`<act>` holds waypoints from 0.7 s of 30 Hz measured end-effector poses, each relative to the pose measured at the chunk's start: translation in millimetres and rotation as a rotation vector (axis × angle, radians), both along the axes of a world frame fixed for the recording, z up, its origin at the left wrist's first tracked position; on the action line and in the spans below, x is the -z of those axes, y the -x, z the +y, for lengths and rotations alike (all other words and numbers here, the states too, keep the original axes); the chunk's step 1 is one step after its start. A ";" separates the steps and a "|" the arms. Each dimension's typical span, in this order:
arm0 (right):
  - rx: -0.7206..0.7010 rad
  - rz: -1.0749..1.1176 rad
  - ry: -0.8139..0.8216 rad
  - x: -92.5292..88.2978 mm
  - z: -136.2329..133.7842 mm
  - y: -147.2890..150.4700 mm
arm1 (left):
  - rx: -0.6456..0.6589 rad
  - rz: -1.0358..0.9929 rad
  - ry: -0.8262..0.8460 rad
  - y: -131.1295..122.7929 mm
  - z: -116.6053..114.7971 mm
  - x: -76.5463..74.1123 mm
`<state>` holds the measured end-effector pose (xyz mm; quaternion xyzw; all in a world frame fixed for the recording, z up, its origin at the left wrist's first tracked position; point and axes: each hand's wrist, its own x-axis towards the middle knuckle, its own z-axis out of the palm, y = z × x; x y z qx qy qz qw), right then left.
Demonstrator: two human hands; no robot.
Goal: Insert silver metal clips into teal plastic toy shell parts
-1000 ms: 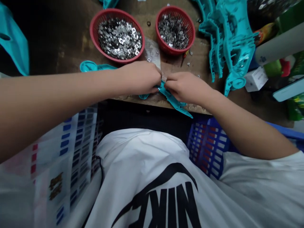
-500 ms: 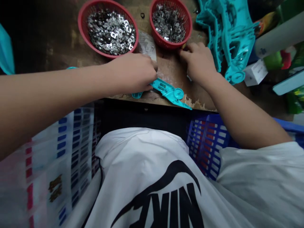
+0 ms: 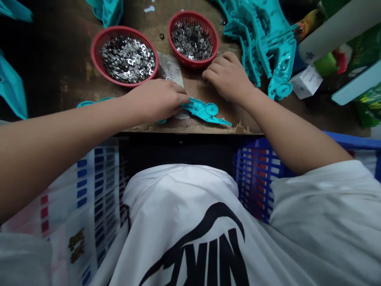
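My left hand (image 3: pixel 156 99) is closed on one end of a long teal plastic part (image 3: pixel 205 111) that lies flat near the front edge of the wooden table (image 3: pixel 208 89). My right hand (image 3: pixel 228 75) rests knuckles-up on the table just below the smaller red basket (image 3: pixel 193 39), fingers curled down; whatever they pinch is hidden. A larger red basket (image 3: pixel 123 55) of small shiny metal pieces sits to the left of it.
A heap of teal plastic parts (image 3: pixel 256 43) is stacked at the back right. Boxes and green packaging (image 3: pixel 342 59) crowd the far right. A blue crate (image 3: pixel 262 174) stands below the table edge on the right, a printed plastic bag (image 3: pixel 74 198) on the left.
My right hand left the teal part, reached up toward the smaller basket, and now sits just below it. My left hand kept hold of the part.
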<state>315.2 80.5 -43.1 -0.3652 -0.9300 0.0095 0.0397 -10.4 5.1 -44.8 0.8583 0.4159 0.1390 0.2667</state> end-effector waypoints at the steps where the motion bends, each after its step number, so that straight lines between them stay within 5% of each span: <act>1: 0.009 0.056 0.032 -7.5 -4.0 6.8 | 0.019 -0.025 0.062 -1.7 0.3 -6.6; 4: 0.074 0.205 0.079 -34.9 -26.6 31.7 | 0.023 -0.056 0.193 -6.3 -2.2 -28.5; 8: 0.100 0.221 0.276 -53.2 -62.1 47.6 | 0.000 0.178 0.081 -7.4 -7.7 -47.5; 14: 0.133 0.073 0.390 -45.9 -80.7 46.2 | -0.016 0.316 0.055 -11.5 -13.8 -58.3; 21: 0.158 -0.083 0.391 -67.4 -91.8 67.1 | 0.146 0.545 -0.092 -15.8 -20.3 -55.5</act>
